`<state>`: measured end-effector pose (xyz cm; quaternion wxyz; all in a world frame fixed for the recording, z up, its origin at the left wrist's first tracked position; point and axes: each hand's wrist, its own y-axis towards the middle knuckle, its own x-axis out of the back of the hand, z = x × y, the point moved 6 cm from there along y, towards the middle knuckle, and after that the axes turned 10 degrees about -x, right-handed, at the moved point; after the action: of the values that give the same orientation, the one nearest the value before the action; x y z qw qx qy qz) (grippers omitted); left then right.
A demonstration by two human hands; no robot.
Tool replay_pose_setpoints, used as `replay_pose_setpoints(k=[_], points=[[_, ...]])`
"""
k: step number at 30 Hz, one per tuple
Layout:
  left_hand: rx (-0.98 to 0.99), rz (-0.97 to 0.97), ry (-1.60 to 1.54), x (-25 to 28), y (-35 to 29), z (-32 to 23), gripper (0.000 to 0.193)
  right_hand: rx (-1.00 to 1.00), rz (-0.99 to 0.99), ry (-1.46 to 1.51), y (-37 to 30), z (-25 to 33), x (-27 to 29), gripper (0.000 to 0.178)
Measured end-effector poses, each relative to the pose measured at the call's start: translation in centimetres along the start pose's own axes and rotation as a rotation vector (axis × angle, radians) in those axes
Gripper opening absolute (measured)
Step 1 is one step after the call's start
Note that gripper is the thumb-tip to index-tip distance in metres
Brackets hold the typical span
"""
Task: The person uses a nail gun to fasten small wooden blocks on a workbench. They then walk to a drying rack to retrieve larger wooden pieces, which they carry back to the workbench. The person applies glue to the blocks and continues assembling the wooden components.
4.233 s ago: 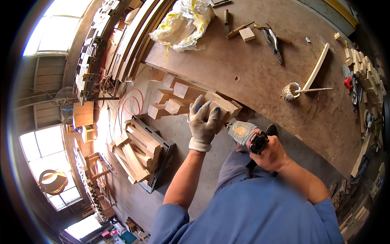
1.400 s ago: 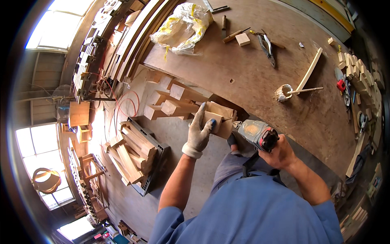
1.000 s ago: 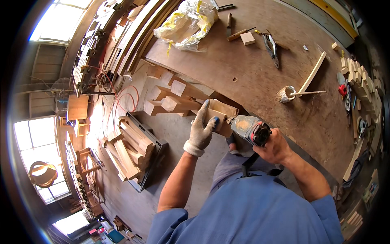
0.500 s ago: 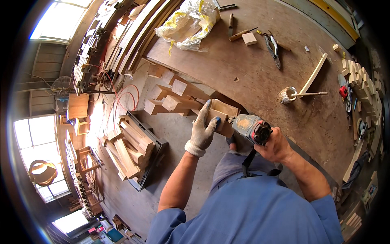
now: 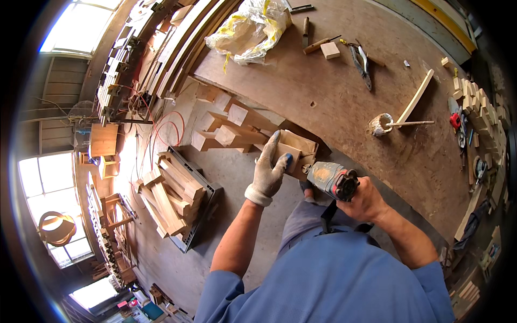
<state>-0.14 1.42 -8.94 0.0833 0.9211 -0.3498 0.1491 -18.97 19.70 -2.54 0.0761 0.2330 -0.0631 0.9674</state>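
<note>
My left hand (image 5: 265, 173), in a pale knit glove with blue at the fingertips, grips the end of a squared wooden piece (image 5: 297, 142) beside the bench edge. Its thumb and fingers press on the wood. My bare right hand (image 5: 366, 200) is wrapped round the grip of a pistol-shaped power tool (image 5: 329, 178), grey with a worn tan patch and a black-and-red rear end. The tool's nose points at the wood, near a recess in it; whether they touch, I cannot tell. Several more squared wooden legs (image 5: 237, 135) stand just left of my left hand.
A wooden workbench (image 5: 344, 118) runs along the far and right side, bearing a plastic bag (image 5: 250, 32), pliers (image 5: 362, 64), a small pot (image 5: 381, 125) and a wood strip (image 5: 416, 97). Stacked wooden pieces (image 5: 169, 196) lie on a dark crate at left. A red hose (image 5: 171, 124) trails behind.
My right hand has drawn the power tool slightly down and away from the wooden piece, exposing more of its end. My left hand stays nearly in place.
</note>
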Motion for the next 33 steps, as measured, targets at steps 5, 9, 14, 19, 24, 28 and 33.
replay_pose_setpoints(k=[5, 9, 14, 19, 24, 28, 33], points=[[-0.007, -0.017, 0.025, 0.0, 0.0, -0.2, 0.066, 0.007, 0.065, -0.016, -0.2, 0.0, -0.4, 0.024], [-0.004, -0.015, 0.049, 0.0, 0.0, -0.3, 0.066, -0.047, 0.077, -0.01, -0.1, -0.2, -0.6, 0.024], [-0.001, -0.022, 0.033, 0.0, 0.0, -0.1, 0.066, -0.021, 0.069, -0.012, 0.1, 0.2, -0.5, 0.024], [0.004, -0.015, 0.053, 0.0, 0.1, -0.1, 0.066, 0.015, 0.047, -0.033, 0.0, 0.5, -0.4, 0.023], [-0.003, 0.005, 0.06, 0.3, 0.0, -0.3, 0.066, -0.063, 0.051, -0.018, -1.4, -0.3, 0.4, 0.027], [0.029, -0.004, 0.079, 0.3, 0.1, -1.3, 0.066, -0.193, 0.067, -0.209, -4.7, -2.7, 3.6, 0.032], [-0.041, -0.034, 0.079, 0.5, 0.1, -0.9, 0.067, -0.747, -0.219, -0.172, -9.6, -11.3, 10.5, 0.025]])
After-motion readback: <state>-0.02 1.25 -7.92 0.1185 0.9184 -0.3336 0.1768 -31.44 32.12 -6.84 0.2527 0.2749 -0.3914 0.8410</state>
